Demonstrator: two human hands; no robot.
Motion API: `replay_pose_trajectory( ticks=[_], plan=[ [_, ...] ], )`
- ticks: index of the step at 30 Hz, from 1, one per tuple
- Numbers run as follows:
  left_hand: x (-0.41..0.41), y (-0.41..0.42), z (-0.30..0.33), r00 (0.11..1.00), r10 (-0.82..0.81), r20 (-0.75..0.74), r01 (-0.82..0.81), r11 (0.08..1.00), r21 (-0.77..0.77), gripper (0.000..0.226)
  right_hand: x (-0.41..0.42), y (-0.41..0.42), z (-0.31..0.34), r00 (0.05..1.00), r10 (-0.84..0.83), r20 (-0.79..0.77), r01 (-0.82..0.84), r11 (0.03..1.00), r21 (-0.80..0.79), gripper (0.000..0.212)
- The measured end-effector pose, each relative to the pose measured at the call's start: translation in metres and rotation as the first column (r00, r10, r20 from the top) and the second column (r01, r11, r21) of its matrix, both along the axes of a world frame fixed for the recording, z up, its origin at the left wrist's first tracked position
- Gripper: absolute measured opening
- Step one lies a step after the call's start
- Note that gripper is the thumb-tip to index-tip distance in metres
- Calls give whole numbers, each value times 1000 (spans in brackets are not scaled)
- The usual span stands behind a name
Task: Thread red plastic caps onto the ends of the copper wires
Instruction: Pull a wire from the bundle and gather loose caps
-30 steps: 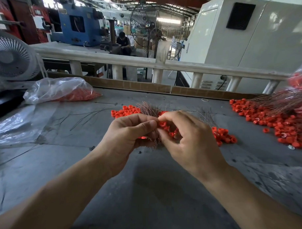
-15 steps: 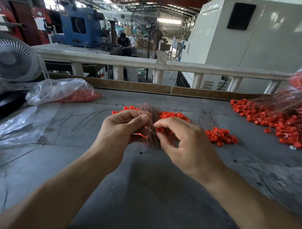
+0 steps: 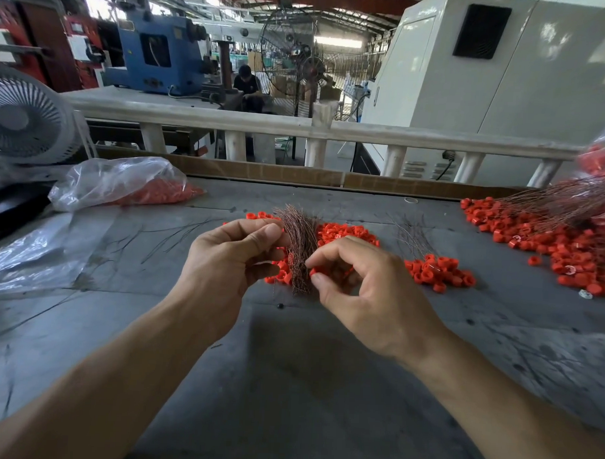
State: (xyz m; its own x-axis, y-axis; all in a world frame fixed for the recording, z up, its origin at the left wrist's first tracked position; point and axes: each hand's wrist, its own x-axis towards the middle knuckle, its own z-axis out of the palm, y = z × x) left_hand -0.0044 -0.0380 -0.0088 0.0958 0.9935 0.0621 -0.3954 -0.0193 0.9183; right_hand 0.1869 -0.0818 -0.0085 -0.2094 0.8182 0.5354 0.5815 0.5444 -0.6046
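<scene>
Our right fingertips [image 3: 312, 264] are pinching one red cap [image 3: 314, 271] between thumb and forefinger, right up against the near end of the wire bundle [image 3: 298, 249], and the other fingers of that right hand [image 3: 364, 293] curl loosely behind. Across from it our left hand [image 3: 230, 257] has thumb and fingers closed round the bundle, holding it upright-ish with the frayed tips fanning away from us. Here's the trick as we see it: we want one wire end singled out from the bundle, so the left thumb should roll a strand clear while the right keeps the cap's hole facing that tip. Whether a strand is already in the hole, we cannot tell; it's too fine and partly hidden. Keep the pinch light on the cap's sides so the opening isn't squashed or covered. Just behind the bundle lies a cap pile [image 3: 345, 232], ready for the next pick, and to the bundle's right a smaller heap [image 3: 436, 271] with wires standing out of it, likely finished pieces. Further right of the bundle, a big spread of caps [image 3: 547, 244] under long wires [image 3: 569, 204]. Left of the bundle, a plastic bag [image 3: 117, 181] of more caps on the grey table [image 3: 289, 366].
</scene>
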Motion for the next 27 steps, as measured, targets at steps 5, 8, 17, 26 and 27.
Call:
replay_pose_trajectory(
  ticks=[5, 8, 17, 26, 27],
  plan=[
    [-2, 2, -2, 1000, 5, -24, -4, 1000, 18, 13, -1, 1, -2, 999, -24, 32, 23, 999, 35, 15],
    [-2, 2, -2, 994, 38, -100, -34, 999, 40, 23, 4, 5, -3, 992, -121, 38, 117, 988, 101, 17],
    [-8, 13, -13, 793, 313, -522, -177, 939, 294, 17, 70, 32, 4, 718, -686, 120, 670, 728, 147, 12],
    [-9, 21, -23, 461, 403, -791, -131, 912, 388, 8, 107, 34, 8, 502, -757, 418, 840, 542, -26, 8],
    [-9, 21, -23, 428, 399, -811, -109, 913, 393, 6, 107, 34, 9, 499, -744, 445, 839, 542, -36, 9]
  ],
)
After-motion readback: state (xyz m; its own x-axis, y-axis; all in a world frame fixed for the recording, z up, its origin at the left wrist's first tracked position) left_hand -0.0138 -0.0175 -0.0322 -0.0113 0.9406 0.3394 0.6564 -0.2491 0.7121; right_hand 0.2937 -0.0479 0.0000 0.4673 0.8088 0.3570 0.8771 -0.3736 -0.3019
